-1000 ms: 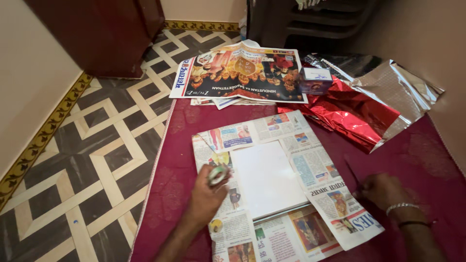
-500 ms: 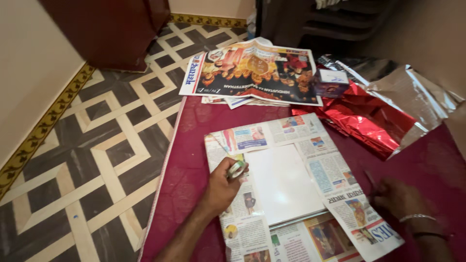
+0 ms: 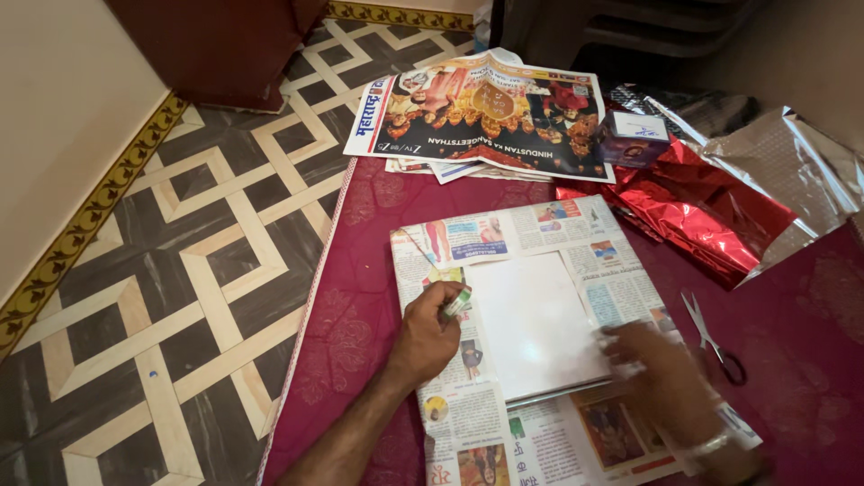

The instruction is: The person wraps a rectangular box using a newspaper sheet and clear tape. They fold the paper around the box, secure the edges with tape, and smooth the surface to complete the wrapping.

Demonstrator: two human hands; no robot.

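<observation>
A flat white box point(image 3: 533, 322) lies in the middle of a spread newspaper sheet point(image 3: 558, 234) on a maroon mat point(image 3: 360, 270). My left hand point(image 3: 427, 333) rests on the sheet at the box's left edge, its fingers closed around a small green and white roll point(image 3: 457, 302). My right hand point(image 3: 652, 364), blurred, lies on the box's lower right corner and the paper there; a bangle circles its wrist. Nothing shows in its fingers.
Scissors point(image 3: 711, 340) lie on the mat right of the sheet. Red foil wrap point(image 3: 711, 211) and silver foil point(image 3: 792, 153) are bunched at the back right, with a small purple box point(image 3: 630, 137) nearby. More newspapers point(image 3: 486, 112) lie beyond. Patterned tile floor point(image 3: 180, 270) is left.
My right hand has moved left from beside the sheet onto the box's lower right corner. The left hand stays at the box's left edge with the roll. The camera has moved closer.
</observation>
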